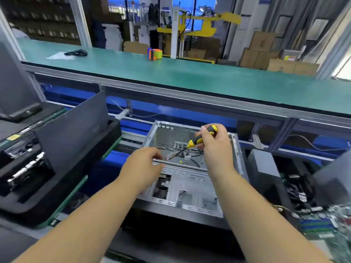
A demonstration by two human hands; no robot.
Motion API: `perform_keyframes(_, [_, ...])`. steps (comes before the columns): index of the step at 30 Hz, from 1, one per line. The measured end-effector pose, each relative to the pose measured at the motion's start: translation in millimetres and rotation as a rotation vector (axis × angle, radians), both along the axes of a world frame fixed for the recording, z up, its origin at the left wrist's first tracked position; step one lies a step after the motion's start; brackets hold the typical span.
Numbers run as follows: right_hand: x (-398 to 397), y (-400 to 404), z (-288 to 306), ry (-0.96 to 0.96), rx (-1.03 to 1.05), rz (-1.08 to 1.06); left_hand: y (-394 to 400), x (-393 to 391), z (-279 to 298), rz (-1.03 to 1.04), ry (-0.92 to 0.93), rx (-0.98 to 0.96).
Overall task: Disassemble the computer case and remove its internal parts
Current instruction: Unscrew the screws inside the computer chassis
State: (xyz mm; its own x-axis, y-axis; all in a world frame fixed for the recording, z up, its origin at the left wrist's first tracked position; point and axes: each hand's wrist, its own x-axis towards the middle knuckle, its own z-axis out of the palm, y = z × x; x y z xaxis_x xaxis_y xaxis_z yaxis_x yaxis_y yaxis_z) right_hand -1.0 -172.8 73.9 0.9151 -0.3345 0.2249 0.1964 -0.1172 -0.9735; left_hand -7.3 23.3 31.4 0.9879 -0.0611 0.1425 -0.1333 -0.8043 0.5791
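Mostly gutted already, I judge: the computer case (190, 179) on the lower bench's middle shows bare metal and a few loose cables (193, 158). My right hand (213, 145) grips the screwdriver (197, 141); my left hand (146, 160) pinches the crossbar (182, 164). Cables and crossbar remain.

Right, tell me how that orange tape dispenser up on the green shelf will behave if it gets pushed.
The orange tape dispenser probably slides rather than rolls, since it appears to sit on a flat side on the green shelf. It looks small and plastic, so likely light. Near the shelf's far edge, a hard push could send it off.
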Motion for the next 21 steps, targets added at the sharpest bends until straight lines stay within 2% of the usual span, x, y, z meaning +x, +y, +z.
perform_keyframes(4, [6,47,-2,-0.004,-0.075,0.056,49,8,-10,0.063,-0.01,0.038])
perform_keyframes(7, [9,74,-7,0.006,-0.176,0.105,66,13,-19,0.012,0.011,0.025])
perform_keyframes(11, [10,98,-15,0.012,-0.322,0.109,74,17,-27,-0.061,0.038,0.002])
perform_keyframes(21, [9,114,-23,0.013,-0.447,0.037,79,23,-44,-0.137,0.04,-0.104])
